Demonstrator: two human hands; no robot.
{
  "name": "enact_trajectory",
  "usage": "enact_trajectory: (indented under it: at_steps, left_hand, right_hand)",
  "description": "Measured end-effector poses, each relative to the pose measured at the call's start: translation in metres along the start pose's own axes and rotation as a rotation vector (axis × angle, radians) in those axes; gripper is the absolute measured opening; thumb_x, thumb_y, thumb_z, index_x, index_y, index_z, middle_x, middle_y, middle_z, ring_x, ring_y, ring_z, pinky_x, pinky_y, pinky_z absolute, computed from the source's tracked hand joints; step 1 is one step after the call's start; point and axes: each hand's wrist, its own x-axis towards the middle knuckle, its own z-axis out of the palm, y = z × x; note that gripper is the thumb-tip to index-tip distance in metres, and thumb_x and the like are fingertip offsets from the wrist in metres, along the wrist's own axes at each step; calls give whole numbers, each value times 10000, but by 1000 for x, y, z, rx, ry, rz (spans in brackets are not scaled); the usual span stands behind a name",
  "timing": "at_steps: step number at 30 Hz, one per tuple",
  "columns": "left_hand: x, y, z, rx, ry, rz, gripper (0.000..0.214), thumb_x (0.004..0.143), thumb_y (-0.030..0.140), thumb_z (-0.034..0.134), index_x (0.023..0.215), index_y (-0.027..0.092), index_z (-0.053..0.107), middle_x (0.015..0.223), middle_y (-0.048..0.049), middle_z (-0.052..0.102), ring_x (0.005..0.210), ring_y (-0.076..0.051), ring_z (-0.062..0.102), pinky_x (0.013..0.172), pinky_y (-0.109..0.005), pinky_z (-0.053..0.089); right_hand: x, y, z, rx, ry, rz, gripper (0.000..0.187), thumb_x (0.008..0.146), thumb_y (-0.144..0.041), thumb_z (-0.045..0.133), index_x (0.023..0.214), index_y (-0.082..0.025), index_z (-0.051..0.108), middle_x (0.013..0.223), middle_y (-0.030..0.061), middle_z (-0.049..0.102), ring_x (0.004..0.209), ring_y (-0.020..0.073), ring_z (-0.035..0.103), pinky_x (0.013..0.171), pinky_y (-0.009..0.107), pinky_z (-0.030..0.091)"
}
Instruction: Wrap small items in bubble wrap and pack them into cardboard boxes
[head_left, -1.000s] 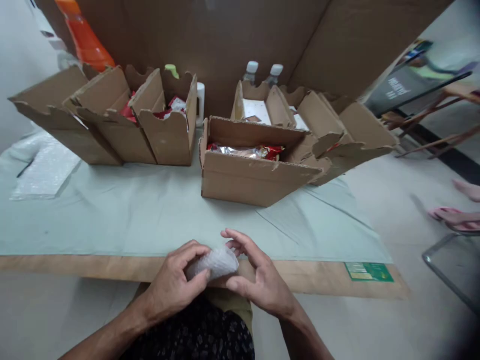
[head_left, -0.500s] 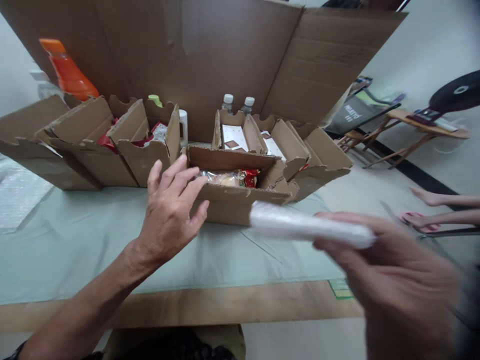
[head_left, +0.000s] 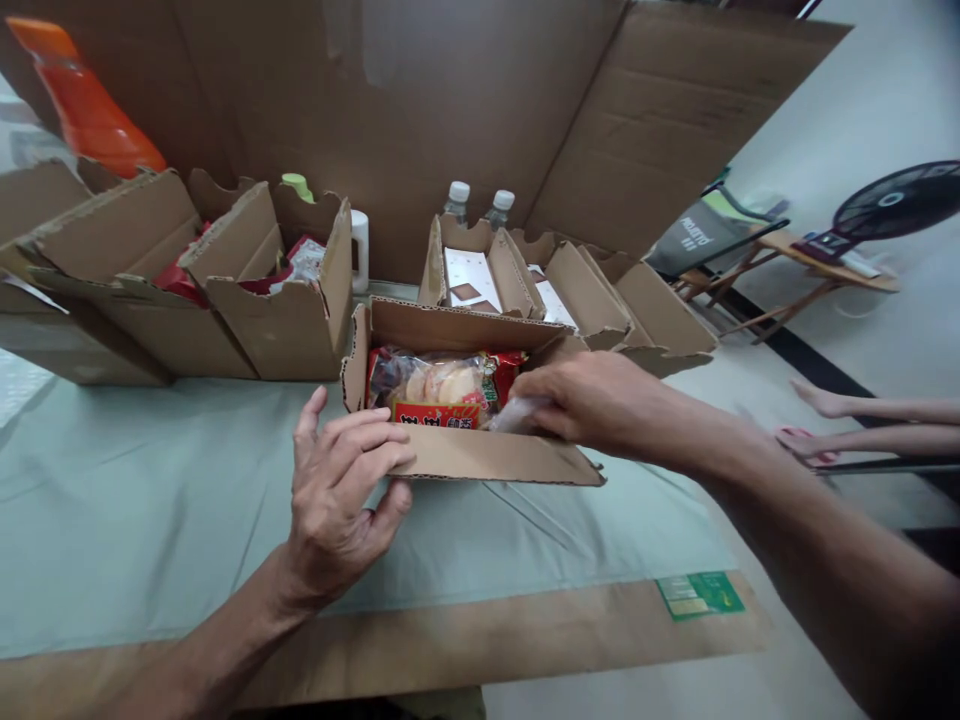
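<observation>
Plastic bundle (head_left: 514, 413): translucent, whitish and partly hidden, inside the right end of the front box, by the right end of the snack pack.
Right hand (head_left: 600, 400): reaches in from the right, palm down, fingers and thumb closed around the plastic bundle.
Front box (head_left: 495, 455): open-topped brown cardboard, set lengthwise across the middle; its long near wall faces upward toward the viewer.
Snack pack (head_left: 442, 388): clear and red wrapper with printed characters and pale round pieces showing inside, lying along the front box.
Left hand (head_left: 346, 482): well apart from the right, fingers spread with their tips at the left part of the near wall, thumb lower down; whether it grips the cardboard cannot be told.
Bench: pale green cloth (head_left: 225, 510) on top, bare wooden edge (head_left: 562, 645) nearest the viewer, green card (head_left: 701, 595) at its right.
Behind, left: row of cardboard boxes (head_left: 266, 335), two showing red packets (head_left: 180, 283); orange bottle (head_left: 97, 125) beyond.
Behind, right: more cardboard boxes (head_left: 592, 290), one holding a white patterned item (head_left: 469, 278); two white-capped bottles (head_left: 480, 205) stand past them.
Backdrop: tall cardboard panel (head_left: 420, 110).
Far right: black fan (head_left: 892, 200) on a wooden stool (head_left: 832, 265); another person's bare legs (head_left: 870, 420) below.
</observation>
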Motion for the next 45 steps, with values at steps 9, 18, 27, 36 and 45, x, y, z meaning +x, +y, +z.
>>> enact_trajectory:
  at_steps: [9, 18, 27, 36, 45]
  left_hand:
    - [-3, -6, 5, -33, 37, 60, 181, 875, 83, 649, 1010, 204, 648, 1015, -51, 768, 1093, -252, 720, 1184, -602, 366]
    - [-6, -16, -2, -45, 296, -69, 731, 787, 135, 738, 1469, 260, 507, 1419, -99, 598, 1339, -293, 565, 1178, -532, 427]
    - [-3, -23, 15, -529, -135, -672, 840, 828, 261, 691, 1589, 222, 337, 1536, -140, 531, 1412, -326, 521, 1223, -581, 374]
    - [-93, 25, -49, -401, -72, -640, 809, 868, 267, 722, 1593, 266, 365, 1593, -122, 482, 1508, -328, 424, 1275, -537, 314]
    - [-10, 12, -91, -368, 217, -437, 707, 793, 237, 769, 1439, 258, 484, 1394, -100, 604, 1316, -301, 579, 1144, -504, 486]
  right_hand:
    - [27, -17, 8, -382, -732, -21, 294, 851, -105, 605, 1027, -241, 798, 965, 71, 809, 866, 257, 744, 626, 306, 415]
    - [-97, -1, -33, -90, 412, 211, 219, 973, -375, 587, 1016, -244, 756, 986, 63, 800, 853, 223, 730, 788, 370, 549]
    - [-90, 1, 82, 636, 268, 402, 421, 820, -471, 647, 1133, -189, 658, 1146, 136, 752, 984, 288, 717, 772, 408, 597]
    - [-170, -82, 88, 534, 397, 366, 249, 938, -454, 615, 876, -235, 717, 820, 83, 745, 774, 281, 700, 686, 399, 576]
    - [-77, -104, 38, 643, 584, 163, 364, 930, -568, 628, 968, -208, 673, 919, 65, 701, 823, 230, 648, 766, 405, 564]
